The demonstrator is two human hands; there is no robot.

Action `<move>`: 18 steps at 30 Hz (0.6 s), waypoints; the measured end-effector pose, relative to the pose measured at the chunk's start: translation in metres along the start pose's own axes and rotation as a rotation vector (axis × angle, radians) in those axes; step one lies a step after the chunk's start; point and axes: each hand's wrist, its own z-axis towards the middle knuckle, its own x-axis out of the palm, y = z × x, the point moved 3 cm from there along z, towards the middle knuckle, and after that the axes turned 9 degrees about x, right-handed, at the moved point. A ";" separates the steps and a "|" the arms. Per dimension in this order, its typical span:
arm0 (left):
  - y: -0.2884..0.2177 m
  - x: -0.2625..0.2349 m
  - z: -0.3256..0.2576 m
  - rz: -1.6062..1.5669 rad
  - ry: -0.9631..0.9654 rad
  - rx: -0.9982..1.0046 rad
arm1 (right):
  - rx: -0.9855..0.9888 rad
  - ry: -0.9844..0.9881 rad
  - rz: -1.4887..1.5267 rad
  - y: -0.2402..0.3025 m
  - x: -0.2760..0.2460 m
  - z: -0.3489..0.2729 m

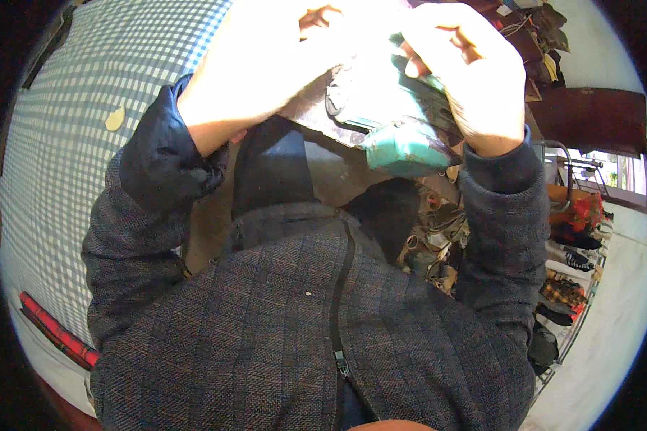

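Obs. 1, progress. Both hands are raised close to the camera at 12 o'clock, working on a teal-and-grey shoe [399,118]. Judging from the grip alone, the handling is mid-course: the shoe is off the floor and off the rack, fully in hand, and nothing shows it set down or finished. Glare washes out its upper part, so what the fingers do there cannot be read.

Obs. 2, hands. The left hand [255,68] is curled around the shoe's near side, at about 9 o'clock of it; the fingertips vanish in the overexposed patch. The right hand [467,75] is clenched over the shoe from 2 o'clock, fingers folded down across its upper, thumb side tucked in against it. Both appear to be grasping it.

Obs. 3, position. The shoe sits between the two hands, touching both, its teal end pointing down toward 5 o'clock, just below the right wrist.

Obs. 4, surroundings. A blue-checked cloth [72,144] lies at 9 o'clock; a wire shoe rack [571,287] with pairs stands at 4 o'clock.
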 end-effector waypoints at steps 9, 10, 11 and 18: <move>0.064 -0.022 0.010 0.106 -0.016 -0.301 | -0.097 -0.033 -0.774 -0.067 -0.055 0.001; 0.071 -0.020 0.011 0.088 -0.021 -0.269 | -0.108 -0.034 -0.778 -0.075 -0.053 0.001; 0.077 -0.017 0.011 0.070 -0.026 -0.238 | -0.098 -0.047 -0.768 -0.083 -0.051 0.001; 0.116 -0.003 0.022 -0.125 0.136 -0.359 | -0.165 -0.094 -0.837 -0.103 -0.040 -0.002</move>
